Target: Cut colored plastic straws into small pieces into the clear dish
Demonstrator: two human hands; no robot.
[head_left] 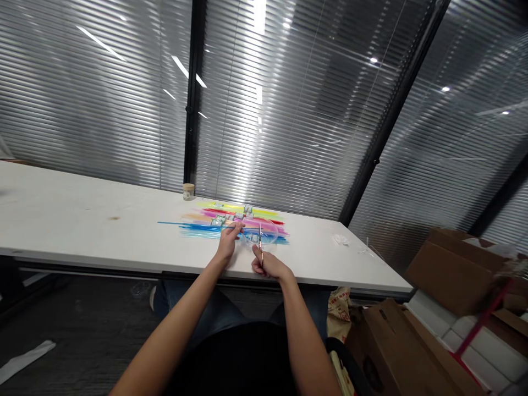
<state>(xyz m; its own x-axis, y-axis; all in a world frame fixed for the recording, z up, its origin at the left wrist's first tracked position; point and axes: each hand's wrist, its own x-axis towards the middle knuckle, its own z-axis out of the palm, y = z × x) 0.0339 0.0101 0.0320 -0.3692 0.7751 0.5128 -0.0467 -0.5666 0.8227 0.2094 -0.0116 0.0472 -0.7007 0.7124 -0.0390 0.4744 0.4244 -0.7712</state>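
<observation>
Bundles of thin coloured strips (198,226), blue, pink, red and yellow, lie across the white table in front of me, with small labels on them. My left hand (228,241) is closed in a pinch on a thin blue strip (168,223) that sticks out to the left. My right hand (268,264) is closed round scissors (260,240), whose blades point away from me. Between and beyond the hands is a clear round plastic piece (270,231), partly over the strips. Whether it touches the left hand is too small to tell.
A small jar (188,191) with a tan lid stands at the table's back edge. Crumpled white tissue (341,240) lies on the white table (124,225) at the right. Cardboard boxes (454,269) and a paper bag (339,312) are at the lower right. Blinds rise behind.
</observation>
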